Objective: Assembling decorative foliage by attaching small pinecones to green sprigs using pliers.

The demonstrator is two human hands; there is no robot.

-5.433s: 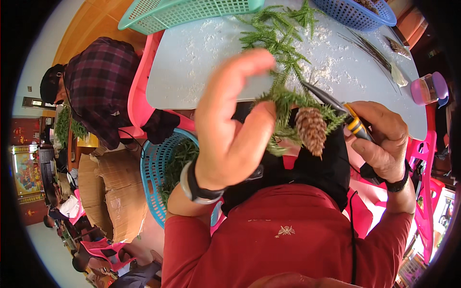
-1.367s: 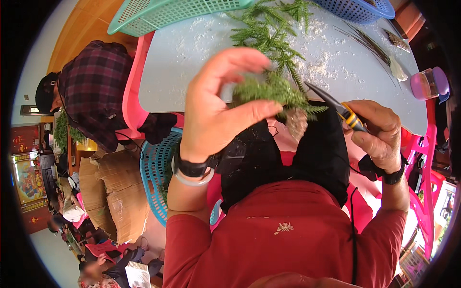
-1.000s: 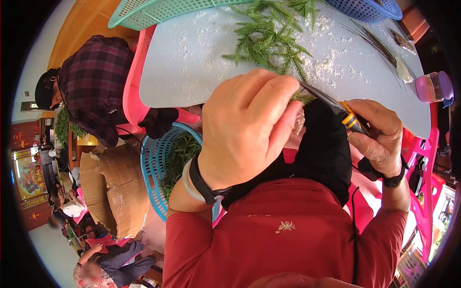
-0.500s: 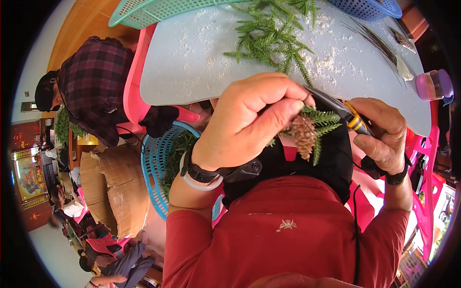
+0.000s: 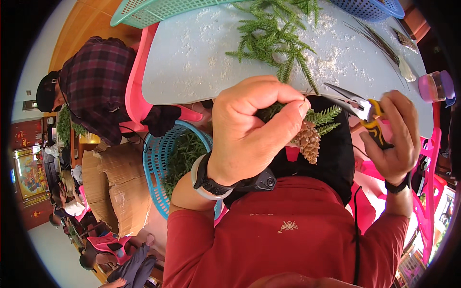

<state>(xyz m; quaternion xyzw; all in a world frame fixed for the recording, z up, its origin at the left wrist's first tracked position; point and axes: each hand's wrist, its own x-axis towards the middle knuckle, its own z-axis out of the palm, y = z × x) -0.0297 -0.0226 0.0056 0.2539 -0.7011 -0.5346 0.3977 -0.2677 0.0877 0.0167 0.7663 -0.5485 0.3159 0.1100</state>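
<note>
My left hand (image 5: 261, 127) is closed in a pinch on an artificial pine sprig (image 5: 324, 116), above my lap. A brown pine cone (image 5: 306, 142) hangs from the sprig, just below my thumb. My right hand (image 5: 396, 137) grips the yellow-and-black handles of a pair of pliers (image 5: 357, 106). The jaws stand apart and point left, close to my left fingertips; whether they touch a wire there I cannot make out. More green artificial pine branches (image 5: 276, 38) lie on the white-dusted table (image 5: 187, 62) beyond my hands.
Thin dark wires (image 5: 379, 43) and a purple-lidded jar (image 5: 434, 86) are at the table's right. A green basket (image 5: 144, 12) and a blue basket (image 5: 372, 9) sit along its far edge. A blue basket of greenery (image 5: 161, 173), a cardboard box (image 5: 115, 187) and a person in plaid (image 5: 96, 81) are left.
The pliers' jaws have opened and drawn slightly right, away from my left fingertips. My right fingers have spread with the handles. My left hand keeps its pinch, with the cone still hanging.
</note>
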